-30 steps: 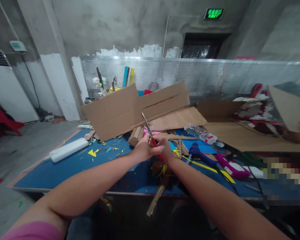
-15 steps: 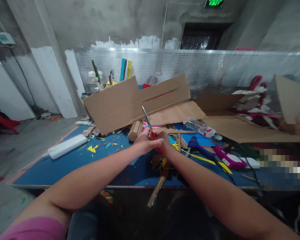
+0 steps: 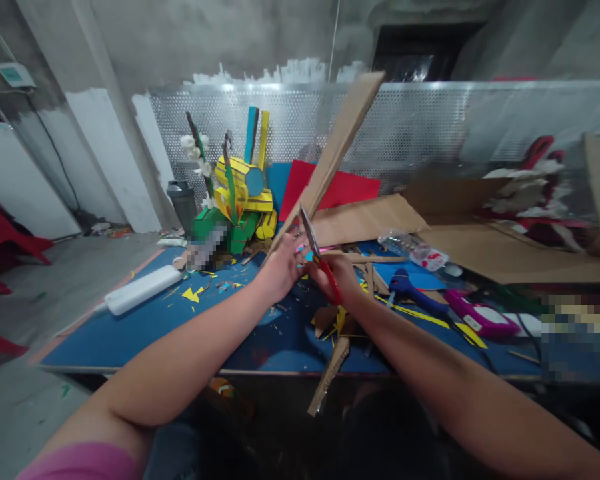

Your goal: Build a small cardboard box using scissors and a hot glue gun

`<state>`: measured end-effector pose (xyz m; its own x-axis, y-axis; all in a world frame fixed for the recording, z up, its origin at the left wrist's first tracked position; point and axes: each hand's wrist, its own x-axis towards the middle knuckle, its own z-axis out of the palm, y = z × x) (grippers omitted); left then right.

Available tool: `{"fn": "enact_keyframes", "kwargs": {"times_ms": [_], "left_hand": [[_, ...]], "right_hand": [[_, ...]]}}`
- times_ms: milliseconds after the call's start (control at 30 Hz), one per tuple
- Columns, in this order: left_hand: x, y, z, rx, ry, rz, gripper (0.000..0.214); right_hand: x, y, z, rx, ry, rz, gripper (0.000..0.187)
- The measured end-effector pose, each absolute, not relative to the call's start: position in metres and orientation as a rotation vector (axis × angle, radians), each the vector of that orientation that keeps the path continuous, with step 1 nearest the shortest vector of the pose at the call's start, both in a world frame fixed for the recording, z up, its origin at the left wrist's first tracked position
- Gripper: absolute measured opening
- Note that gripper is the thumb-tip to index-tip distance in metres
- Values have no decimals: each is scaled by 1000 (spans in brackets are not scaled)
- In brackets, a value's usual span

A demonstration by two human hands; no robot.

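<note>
My left hand (image 3: 280, 267) is closed on the lower end of a brown cardboard piece (image 3: 337, 153). The cardboard slants up and to the right, seen narrowly, its top in front of the perforated metal panel. My right hand (image 3: 345, 279) grips scissors with red handles (image 3: 331, 280). Their metal blades point up and left, close beside the cardboard's lower end; whether they touch it I cannot tell. Below the right hand, a torn cardboard strip (image 3: 330, 377) hangs over the table's front edge. Another flat cardboard sheet (image 3: 370, 220) lies behind the hands.
The blue table (image 3: 145, 340) carries yellow scraps (image 3: 193, 294), a white power strip (image 3: 143, 291), a plastic bottle (image 3: 413, 249), a blue glue gun (image 3: 410, 290) and a purple device (image 3: 480, 313). Yellow striped crafts (image 3: 240, 177), a dark cup (image 3: 181, 203) and red sheet (image 3: 350, 183) stand behind. Large cardboard (image 3: 490, 250) lies right.
The cardboard has swung from a broad, face-on position to a steep narrow slant, uncovering the crafts and red sheet behind. My hands have moved apart, and the view has shifted slightly.
</note>
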<state>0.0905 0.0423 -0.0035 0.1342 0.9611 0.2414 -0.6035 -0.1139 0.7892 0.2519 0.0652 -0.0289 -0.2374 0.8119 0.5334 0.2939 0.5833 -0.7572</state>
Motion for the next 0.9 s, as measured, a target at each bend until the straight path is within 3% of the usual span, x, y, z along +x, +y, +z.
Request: {"fn": "enact_keyframes", "kwargs": {"times_ms": [200,400,667,900], "left_hand": [[67,50,23,426,450,1511,38],[70,43,33,382,403,1589,15],[72,43,30,578,472,1691,27],[73,51,24,671,554,1881,25]], "right_hand": [[250,68,-32,-1010,-1947,529,39],[250,59,-29,-1066,-1906,576,47],[249,49,-24,-945,-1907,754,36],[248,47,-19,-888,-1861,862,48]]}}
